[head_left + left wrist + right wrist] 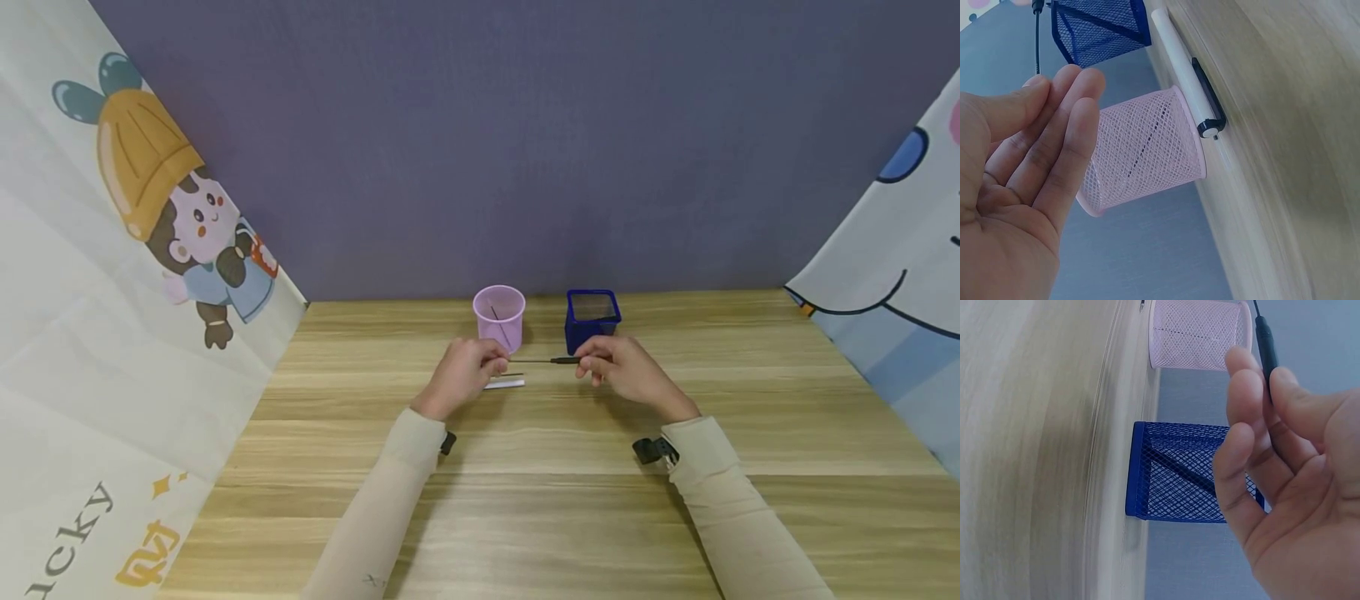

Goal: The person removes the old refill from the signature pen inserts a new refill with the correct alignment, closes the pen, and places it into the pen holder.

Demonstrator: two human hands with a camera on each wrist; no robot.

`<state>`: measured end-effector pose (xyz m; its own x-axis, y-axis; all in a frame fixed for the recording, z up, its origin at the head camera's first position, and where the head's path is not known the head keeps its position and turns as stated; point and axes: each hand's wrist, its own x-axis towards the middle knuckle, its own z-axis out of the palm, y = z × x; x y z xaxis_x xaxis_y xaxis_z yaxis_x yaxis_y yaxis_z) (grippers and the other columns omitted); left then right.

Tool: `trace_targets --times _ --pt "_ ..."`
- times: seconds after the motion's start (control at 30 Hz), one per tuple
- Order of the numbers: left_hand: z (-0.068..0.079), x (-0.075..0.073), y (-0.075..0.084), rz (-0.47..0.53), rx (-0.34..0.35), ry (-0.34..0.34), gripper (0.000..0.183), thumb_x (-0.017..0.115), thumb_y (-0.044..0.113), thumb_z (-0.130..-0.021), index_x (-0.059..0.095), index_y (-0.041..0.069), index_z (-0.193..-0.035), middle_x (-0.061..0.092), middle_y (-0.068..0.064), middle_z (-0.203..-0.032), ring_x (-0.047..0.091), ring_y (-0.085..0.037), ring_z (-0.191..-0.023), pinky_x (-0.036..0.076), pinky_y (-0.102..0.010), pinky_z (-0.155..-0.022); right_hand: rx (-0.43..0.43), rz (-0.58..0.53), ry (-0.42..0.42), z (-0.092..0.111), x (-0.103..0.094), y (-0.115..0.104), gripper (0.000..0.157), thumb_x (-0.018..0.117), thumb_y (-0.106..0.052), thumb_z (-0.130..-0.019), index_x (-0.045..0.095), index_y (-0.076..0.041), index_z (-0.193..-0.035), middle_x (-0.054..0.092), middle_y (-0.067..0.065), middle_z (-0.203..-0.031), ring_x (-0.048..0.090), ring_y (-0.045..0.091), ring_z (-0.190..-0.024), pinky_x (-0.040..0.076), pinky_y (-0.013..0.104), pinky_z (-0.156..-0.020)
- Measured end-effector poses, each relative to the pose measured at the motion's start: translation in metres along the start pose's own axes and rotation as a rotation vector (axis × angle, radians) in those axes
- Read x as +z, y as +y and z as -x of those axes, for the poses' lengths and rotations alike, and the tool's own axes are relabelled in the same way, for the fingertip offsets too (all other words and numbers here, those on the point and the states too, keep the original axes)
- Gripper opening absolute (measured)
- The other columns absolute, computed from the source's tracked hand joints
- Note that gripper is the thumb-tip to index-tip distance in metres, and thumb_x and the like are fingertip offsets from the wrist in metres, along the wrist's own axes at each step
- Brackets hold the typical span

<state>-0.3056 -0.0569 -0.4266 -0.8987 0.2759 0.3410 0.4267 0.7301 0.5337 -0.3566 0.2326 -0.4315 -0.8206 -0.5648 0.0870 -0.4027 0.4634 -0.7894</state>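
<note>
Both hands hold a thin dark rod with a thicker black end (565, 361) level above the table, in front of two mesh cups. My left hand (467, 371) pinches its slim end between thumb and fingertips. On the other side, my right hand (626, 368) pinches the thicker black end between thumb and forefinger, the other fingers loosely bent. Below the left hand lies a white pen (1185, 69) with a black clip (1209, 94). The round pink mesh cup (499, 308) stands just beyond the left hand. Close beyond the right is the square blue mesh cup (592, 321).
A thin dark stick (1147, 140) leans inside the pink cup, and a thicker dark stick (1179, 469) lies slanted in the blue one. Behind the wooden table (555, 517) rises a grey-purple wall (525, 150). Printed cloths (90, 333) hang at both sides.
</note>
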Motion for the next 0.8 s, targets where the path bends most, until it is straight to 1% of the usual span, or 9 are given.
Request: trace_targets --times 0.27,0.57,0.7,0.8 --pt "-0.0001 0.003 0.0015 0.007 0.007 0.007 0.006 0.076 0.008 -0.091 0.078 0.005 -0.095 0.076 -0.003 -0.084 0.07 -0.013 -0.077 0.059 -0.029 -0.075 -0.004 -0.019 0.0 -0.0013 0.0005 0.0026 0.016 0.057 -0.004 -0.104 0.068 0.002 -0.112 0.076 0.012 -0.089 0.068 0.038 -0.073 0.059 0.041 -0.064" --pt "0.0007 0.0045 0.0022 -0.006 0.036 0.011 0.006 0.076 0.008 -0.091 0.077 0.003 -0.094 0.075 -0.002 -0.08 0.068 -0.011 -0.073 0.058 -0.025 -0.071 0.013 -0.02 -0.003 -0.001 0.0006 0.0049 0.017 0.058 -0.008 -0.104 0.07 0.001 -0.113 0.077 0.011 -0.09 0.068 0.035 -0.073 0.058 0.038 -0.062" --pt "0.0007 0.005 0.0017 -0.004 0.036 0.007 0.005 0.076 0.008 -0.091 0.077 0.004 -0.094 0.075 -0.002 -0.08 0.068 -0.011 -0.073 0.058 -0.025 -0.071 0.018 -0.024 -0.004 -0.0009 0.0007 0.0045 0.017 0.058 -0.007 -0.104 0.07 0.001 -0.113 0.076 0.012 -0.09 0.068 0.037 -0.074 0.057 0.036 -0.06" --pt "0.0005 0.0055 0.0008 0.002 0.031 -0.002 0.005 0.075 0.009 -0.091 0.077 0.004 -0.093 0.074 -0.001 -0.08 0.067 -0.01 -0.072 0.057 -0.023 -0.07 0.019 -0.027 -0.006 -0.001 0.0007 0.0038 0.017 0.057 -0.007 -0.104 0.069 0.001 -0.113 0.076 0.012 -0.091 0.067 0.038 -0.074 0.057 0.036 -0.06"
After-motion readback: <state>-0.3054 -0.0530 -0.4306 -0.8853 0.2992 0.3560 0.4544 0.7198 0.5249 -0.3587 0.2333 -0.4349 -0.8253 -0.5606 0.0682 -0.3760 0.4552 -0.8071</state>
